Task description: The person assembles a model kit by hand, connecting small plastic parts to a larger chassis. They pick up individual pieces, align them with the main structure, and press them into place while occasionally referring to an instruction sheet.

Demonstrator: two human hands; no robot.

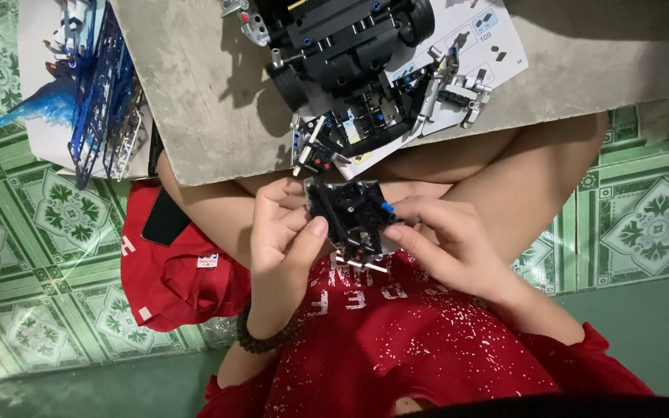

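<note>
so both hands are clamped on one knobbly black brick sub-assembly [352, 219] over the lap: left hand [282, 236] pinching its side, right hand [447, 244] fingertips gripping the other. one bigger black plastic vehicle build [342, 46] sits on the grey board [195, 101], over one instruction sheet [482, 46].

- Black brick car [342, 46] and loose grey pieces [458, 85] are crowding the surface [195, 101] edge just ahead of both hands.
- Bare surface is lying open left of the car.
- Blue part frames [98, 85] are blocking the far left.
- Tiled floor [652, 224] is lying open on the right.
</note>
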